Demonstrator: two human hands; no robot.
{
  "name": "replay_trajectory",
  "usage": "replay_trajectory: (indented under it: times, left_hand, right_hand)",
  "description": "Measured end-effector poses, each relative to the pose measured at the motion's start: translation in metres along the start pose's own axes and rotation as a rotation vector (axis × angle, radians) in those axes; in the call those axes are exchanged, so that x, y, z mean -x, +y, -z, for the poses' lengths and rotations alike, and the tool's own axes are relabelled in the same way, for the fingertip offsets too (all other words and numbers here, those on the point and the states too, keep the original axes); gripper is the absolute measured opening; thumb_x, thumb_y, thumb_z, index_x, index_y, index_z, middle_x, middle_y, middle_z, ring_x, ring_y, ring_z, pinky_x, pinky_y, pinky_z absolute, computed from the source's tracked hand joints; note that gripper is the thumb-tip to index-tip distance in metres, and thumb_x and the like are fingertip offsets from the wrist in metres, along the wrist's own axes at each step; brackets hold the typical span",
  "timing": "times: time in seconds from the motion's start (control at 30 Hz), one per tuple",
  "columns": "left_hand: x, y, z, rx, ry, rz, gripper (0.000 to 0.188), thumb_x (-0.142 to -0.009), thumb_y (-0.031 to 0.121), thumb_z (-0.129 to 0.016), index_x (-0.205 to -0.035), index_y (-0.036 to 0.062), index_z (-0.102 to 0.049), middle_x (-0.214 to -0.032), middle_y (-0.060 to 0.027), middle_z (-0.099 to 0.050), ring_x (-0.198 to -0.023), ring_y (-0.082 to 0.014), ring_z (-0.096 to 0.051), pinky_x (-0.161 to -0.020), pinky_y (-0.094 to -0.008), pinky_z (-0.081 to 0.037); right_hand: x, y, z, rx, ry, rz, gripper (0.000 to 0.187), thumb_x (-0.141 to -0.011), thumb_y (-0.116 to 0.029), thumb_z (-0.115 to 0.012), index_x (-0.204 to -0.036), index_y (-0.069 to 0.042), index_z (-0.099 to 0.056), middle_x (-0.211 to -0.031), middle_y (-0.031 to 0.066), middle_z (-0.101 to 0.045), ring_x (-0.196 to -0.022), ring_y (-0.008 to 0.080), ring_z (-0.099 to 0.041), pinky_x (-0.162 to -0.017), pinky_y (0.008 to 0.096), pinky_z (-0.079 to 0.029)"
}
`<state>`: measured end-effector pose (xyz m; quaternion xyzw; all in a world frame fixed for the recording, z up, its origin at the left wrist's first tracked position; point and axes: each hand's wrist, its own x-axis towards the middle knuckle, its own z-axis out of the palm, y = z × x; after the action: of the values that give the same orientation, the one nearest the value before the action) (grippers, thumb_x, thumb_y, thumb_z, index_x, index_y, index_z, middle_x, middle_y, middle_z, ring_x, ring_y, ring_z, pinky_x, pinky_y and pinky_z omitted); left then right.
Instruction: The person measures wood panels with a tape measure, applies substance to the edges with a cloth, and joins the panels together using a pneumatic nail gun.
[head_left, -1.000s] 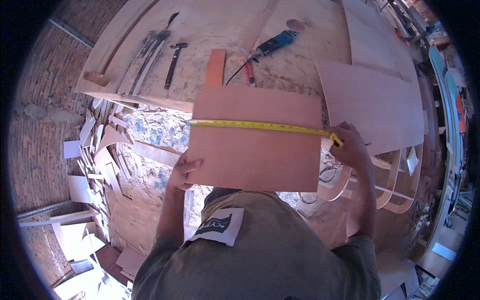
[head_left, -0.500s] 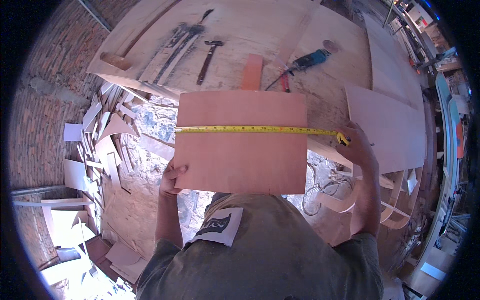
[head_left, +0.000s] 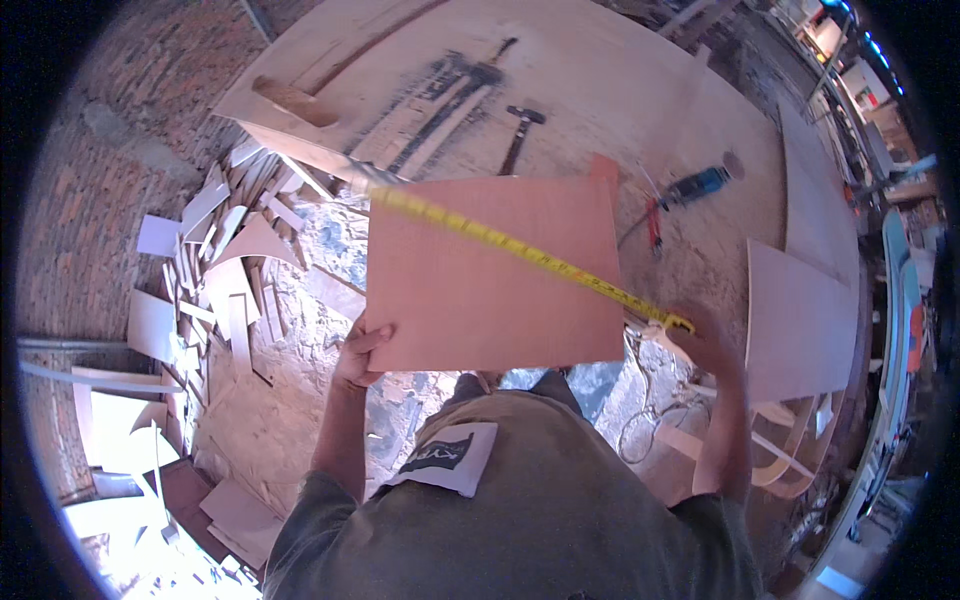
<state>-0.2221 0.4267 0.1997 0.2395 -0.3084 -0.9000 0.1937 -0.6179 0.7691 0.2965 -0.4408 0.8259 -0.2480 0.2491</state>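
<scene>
A reddish-brown plywood panel [head_left: 480, 310] is held out in front of my body. My left hand [head_left: 362, 350] grips its lower left edge, thumb on top. My right hand [head_left: 702, 345] is closed round the case of a yellow tape measure, off the panel's right edge; the case is mostly hidden by the fingers. The drawn-out tape blade [head_left: 500, 240] slants across the panel, from its upper left corner down to my right hand. The blade's far end is blurred.
Beyond the panel stands a wooden workbench [head_left: 620, 70]. On it lie a hammer [head_left: 520, 135], a blue power tool [head_left: 695, 187] and a red-handled tool [head_left: 654, 225]. Wood offcuts [head_left: 235, 250] are heaped by the brick wall [head_left: 90, 230]. A pale sheet [head_left: 800, 330] is at the right.
The tape blade has gone from straight across the panel to a slant, its right end lower. My right hand has moved down. The view has shifted, so the bench tools appear further right.
</scene>
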Motion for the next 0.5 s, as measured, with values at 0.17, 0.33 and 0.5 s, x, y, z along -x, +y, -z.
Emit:
replay_trajectory:
  times: [0.17,0.33,0.5]
  left_hand:
    - [-0.01,-0.027,-0.008,0.13,0.099,-0.155,0.05,-0.085,0.001,-0.064,-0.132,0.0006,-0.046,-0.122,-0.0111,-0.06,-0.113,-0.0224,-0.06,-0.096,-0.0366,-0.051]
    - [-0.021,-0.054,-0.01,0.202,0.216,-0.153,0.035,-0.088,-0.006,-0.059,-0.122,0.0013,-0.055,-0.117,-0.0096,-0.063,-0.107,-0.0203,-0.063,-0.094,-0.0358,-0.053]
    - [-0.016,-0.064,-0.011,0.18,0.314,-0.212,0.035,-0.089,-0.004,-0.06,-0.123,0.0005,-0.055,-0.117,-0.0102,-0.063,-0.107,-0.0202,-0.063,-0.095,-0.0351,-0.053]
  right_hand:
    - [0.015,-0.02,-0.05,-0.333,-0.036,-0.333,0.036,-0.09,-0.027,-0.061,-0.114,0.0,-0.059,-0.086,0.0084,-0.062,-0.076,0.016,-0.062,-0.063,0.0328,-0.051]
    - [0.003,-0.032,-0.087,-0.389,0.008,-0.291,0.028,-0.092,-0.024,-0.056,-0.103,0.002,-0.06,-0.078,0.0117,-0.059,-0.072,0.0196,-0.061,-0.064,0.0351,-0.048]
    - [-0.016,-0.029,-0.088,-0.156,-0.035,-0.062,0.023,-0.089,-0.02,-0.056,-0.096,0.002,-0.06,-0.082,0.0211,-0.06,-0.082,0.0366,-0.061,-0.071,0.0433,-0.046]
